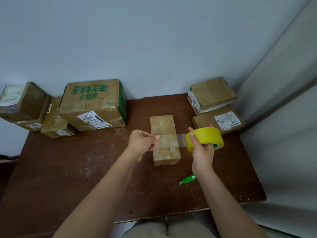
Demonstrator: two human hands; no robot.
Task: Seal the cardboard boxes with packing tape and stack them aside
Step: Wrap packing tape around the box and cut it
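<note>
1. Left hand (pixel 142 140): forearm comes in from lower left, hand raised above the worktop (pixel 68 169) just left of the small box (pixel 164 140). Grip closed, fingertips pinching the free end of the clear tape strip (pixel 171 140).
2. Right hand (pixel 202 152): forearm comes in from lower right, wrist bent upward. Grip wrapped around the yellow tape roll (pixel 205 139), thumb over the near-left rim, fingers through or behind the core; exact finger placement hidden by the roll.
3. Tape strip: stretched roughly level, left to right between the two hands, crossing over the small box about mid-length. Can't tell whether it touches the box top or sits just above it.
4. Small box: near the worktop centre, flaps shut, old tape patches on top. Long axis runs away from the person, toward the wall; the strip crosses it roughly square to that axis.
5. Tape roll: held off the worktop, right of the small box, tilted, green core facing lower right.
6. Green utility knife (pixel 187 179): flat on the worktop, near the right wrist, blade end pointing lower left.
7. Other boxes: large green-printed box (pixel 93 104) at back left with several smaller boxes (pixel 32 109) piled beside it; two-box stack (pixel 214 107) at back right, upper one skewed on the lower.
</note>
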